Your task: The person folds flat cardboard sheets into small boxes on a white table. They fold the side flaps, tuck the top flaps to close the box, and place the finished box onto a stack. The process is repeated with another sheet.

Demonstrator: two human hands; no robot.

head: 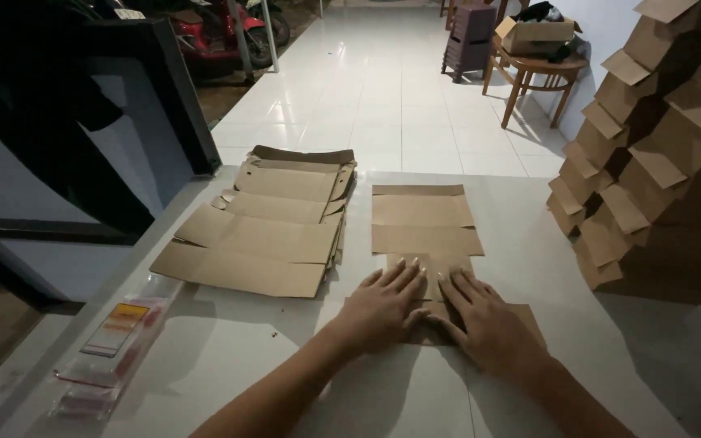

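Box blank: a flat brown cardboard blank (425,223) lies on the white worktop (229,357), straight ahead of the person, its long axis running away from the body; the far panels lie bare, the near end is under both hands
Step in hand: as I judge it, a near panel is being pressed down along a crease, both palms bearing on the same fold
Left hand: the left hand (380,308) lies flat on the near part of the blank, fingers spread and pointing away; the grip is apart, closed on nothing
Right hand: the right hand (487,320) lies just beside it, likewise flat, fingers apart, thumb angled toward the other hand; it grasps nothing either
Blank relative to grip: under the palms and fingers, not between them; the fingertips reach to about the nearest visible crease, the rest stretches beyond
Next move calls for: probably a firm, even press along the crease and then a hold on an edge, since neither hand has one now
Flat stack: a stack of unfolded blanks (273,223) sits to the left, near but apart
Folded boxes: a tall pile of made-up boxes (659,154) rises at the right
Plastic packet: a clear packet (115,345) lies at the near left edge
Beyond: tiled floor (383,89), a round wooden table (539,69) bearing a box
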